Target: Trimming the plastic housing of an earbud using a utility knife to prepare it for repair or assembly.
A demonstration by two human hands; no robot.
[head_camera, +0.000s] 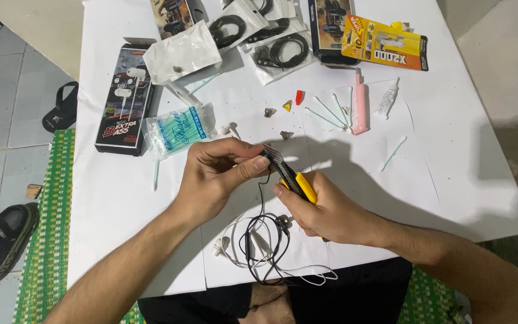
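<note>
A yellow-and-black utility knife (292, 177) is gripped in the right hand (325, 210), fingers wrapped tight around its handle, the blade end raised toward the left hand (217, 177). A thin black cable (263, 198) is pinched between the left thumb and fingers, right at the blade; it hangs down into a tangle of black and white earphone wires (259, 246) lying on the white table (121, 210). A packet of cotton swabs (178, 135) lies just beyond the left hand.
</note>
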